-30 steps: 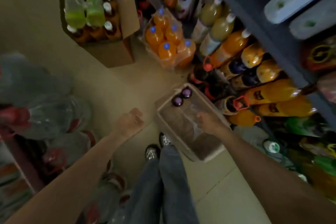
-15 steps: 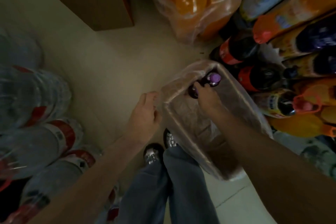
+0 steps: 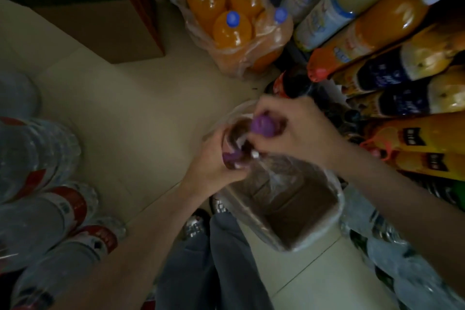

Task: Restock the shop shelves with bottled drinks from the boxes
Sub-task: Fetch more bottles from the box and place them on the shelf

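A shallow cardboard tray [image 3: 297, 211] wrapped in clear plastic lies on the floor by my feet. At its far end are two dark bottles with purple caps. My right hand [image 3: 294, 131] is shut around the upper purple-capped bottle [image 3: 263, 126]. Just below and left of it, my left hand [image 3: 214, 161] grips the second purple-capped bottle [image 3: 230, 157]. Both hands are blurred. The rest of the tray shows only bare brown cardboard.
Orange, dark and pale drink bottles [image 3: 392, 20] fill the shelf at the right. A shrink-wrapped pack of orange bottles [image 3: 234, 25] and a cardboard box [image 3: 105, 30] stand on the floor ahead. Large water bottles [image 3: 42, 184] lie at the left. My shoes [image 3: 196, 224] touch the tray.
My head has dropped closer to the tray. My left hand moved from the tray's rim onto the second bottle, and my right hand has closed on the other one.
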A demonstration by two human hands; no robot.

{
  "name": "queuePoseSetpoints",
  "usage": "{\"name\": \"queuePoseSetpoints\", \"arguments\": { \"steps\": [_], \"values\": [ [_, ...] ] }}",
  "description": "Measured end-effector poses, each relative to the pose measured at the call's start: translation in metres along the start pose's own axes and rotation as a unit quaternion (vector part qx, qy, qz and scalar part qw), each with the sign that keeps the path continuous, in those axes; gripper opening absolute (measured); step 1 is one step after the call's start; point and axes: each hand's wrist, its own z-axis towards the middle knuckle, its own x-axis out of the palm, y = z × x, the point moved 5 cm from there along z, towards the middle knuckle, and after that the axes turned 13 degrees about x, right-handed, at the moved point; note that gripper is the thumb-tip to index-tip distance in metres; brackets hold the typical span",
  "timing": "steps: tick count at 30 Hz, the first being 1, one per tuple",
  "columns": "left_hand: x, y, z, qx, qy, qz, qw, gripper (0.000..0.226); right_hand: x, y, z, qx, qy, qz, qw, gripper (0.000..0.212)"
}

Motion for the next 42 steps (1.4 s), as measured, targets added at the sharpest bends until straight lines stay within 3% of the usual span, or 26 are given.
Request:
{"name": "queuePoseSetpoints", "arguments": {
  "steps": [2,4,7,9,11,13,18,23,27,32,37,42],
  "values": [
    [-0.008,-0.01,0.009,-0.013,-0.05,0.002,0.999,0.057,-0.013,-0.017,0.015,0.057,0.002,0.131,0.99,0.024],
    [-0.02,-0.006,0.015,-0.036,-0.083,0.007,0.996,0.054,-0.005,-0.054,0.034,0.12,-0.035,0.167,0.978,0.018],
    [-0.031,0.014,0.015,-0.103,-0.136,-0.052,0.984,0.053,0.034,-0.129,0.06,0.235,-0.076,-0.088,0.965,0.026],
    [-0.036,0.032,0.009,-0.14,-0.166,-0.072,0.973,0.052,0.071,-0.166,0.07,0.292,-0.007,-0.218,0.931,0.036],
    [-0.039,0.048,0.001,-0.166,-0.183,-0.065,0.967,0.053,0.107,-0.181,0.078,0.288,0.044,-0.294,0.91,0.05],
    [-0.039,0.064,-0.004,-0.186,-0.171,-0.048,0.966,0.053,0.129,-0.183,0.084,0.292,0.029,-0.336,0.895,0.055],
    [-0.034,0.075,-0.017,-0.2,-0.12,0.003,0.972,0.059,0.14,-0.181,0.075,0.303,0.018,-0.317,0.899,0.06],
    [-0.026,0.039,-0.039,-0.201,-0.109,0.015,0.973,0.059,0.089,-0.143,0.026,0.32,-0.019,-0.176,0.931,0.04],
    [-0.028,-0.045,-0.053,-0.156,-0.105,0.019,0.982,0.056,-0.02,-0.061,-0.026,0.282,-0.066,-0.064,0.955,0.036],
    [-0.036,-0.228,-0.071,-0.028,-0.09,0.011,0.995,0.052,-0.202,0.088,-0.136,0.197,-0.191,-0.056,0.96,0.03],
    [-0.034,-0.427,-0.094,0.131,-0.036,-0.002,0.991,0.055,-0.362,0.217,-0.271,0.146,-0.316,-0.04,0.937,0.024],
    [-0.004,-0.601,-0.128,0.3,0.026,0.038,0.953,0.057,-0.467,0.288,-0.432,0.073,-0.46,0.101,0.879,0.021]
  ]
}}
